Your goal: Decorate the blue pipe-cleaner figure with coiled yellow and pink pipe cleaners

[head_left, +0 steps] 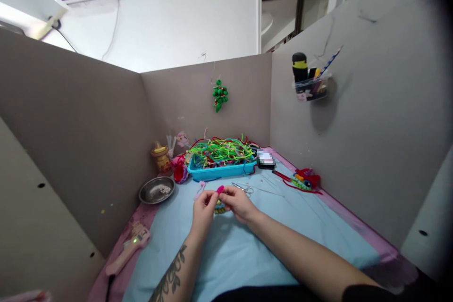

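Note:
My left hand and my right hand meet above the blue cloth. Between their fingertips is a small magenta piece, which looks fuzzy; both hands pinch it. A blue and yellow bumpy piece shows just below the fingers, partly hidden, and I cannot tell whether it is joined to the magenta one. Behind my right hand lies a pair of scissors. A pale pink looped strip rests just beyond my left hand.
A blue tray heaped with colourful pipe cleaners stands at the back. To the left are a metal bowl and a pink glue gun with a green light. A red fuzzy item lies right. Grey panels surround the table.

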`<action>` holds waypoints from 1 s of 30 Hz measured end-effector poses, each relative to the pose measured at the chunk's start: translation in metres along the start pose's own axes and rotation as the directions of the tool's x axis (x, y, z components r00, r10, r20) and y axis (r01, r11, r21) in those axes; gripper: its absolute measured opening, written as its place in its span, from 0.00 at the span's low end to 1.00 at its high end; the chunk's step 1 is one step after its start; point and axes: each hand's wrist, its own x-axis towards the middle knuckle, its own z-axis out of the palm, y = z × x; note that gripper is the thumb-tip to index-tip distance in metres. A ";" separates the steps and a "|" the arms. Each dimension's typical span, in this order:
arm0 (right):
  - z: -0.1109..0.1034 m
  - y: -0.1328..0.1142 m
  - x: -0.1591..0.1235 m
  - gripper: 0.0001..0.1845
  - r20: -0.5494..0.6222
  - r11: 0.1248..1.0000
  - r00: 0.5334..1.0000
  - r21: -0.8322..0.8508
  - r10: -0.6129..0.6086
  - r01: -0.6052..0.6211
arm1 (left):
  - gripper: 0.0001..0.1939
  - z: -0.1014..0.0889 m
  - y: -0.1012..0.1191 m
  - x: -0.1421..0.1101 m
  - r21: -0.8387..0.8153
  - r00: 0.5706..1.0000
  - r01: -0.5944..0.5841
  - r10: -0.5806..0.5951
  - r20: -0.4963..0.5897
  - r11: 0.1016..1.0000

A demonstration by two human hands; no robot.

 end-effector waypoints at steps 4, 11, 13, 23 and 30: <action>0.003 0.003 0.001 0.17 -0.070 0.994 0.997 0.106 0.029 -0.022 | 0.12 0.007 -0.002 -0.002 -0.041 1.000 0.002 -0.003 -0.006 0.999; -0.009 -0.001 0.007 0.11 -0.046 0.946 0.985 -0.290 -0.167 0.147 | 0.12 0.008 -0.006 -0.003 0.040 1.000 0.000 0.000 0.014 0.999; -0.015 -0.006 0.007 0.08 0.020 0.845 0.970 -0.486 -0.244 0.223 | 0.12 0.006 -0.007 -0.003 0.124 1.000 -0.019 0.016 0.023 0.992; -0.029 -0.018 0.003 0.06 0.335 0.013 0.942 -0.942 -0.010 0.335 | 0.09 -0.009 -0.009 0.002 0.431 0.958 -0.165 0.040 0.284 0.887; -0.026 -0.027 -0.003 0.08 0.369 -0.207 0.922 -0.899 0.118 0.386 | 0.06 -0.014 -0.009 0.002 0.467 0.925 -0.200 0.010 0.379 0.861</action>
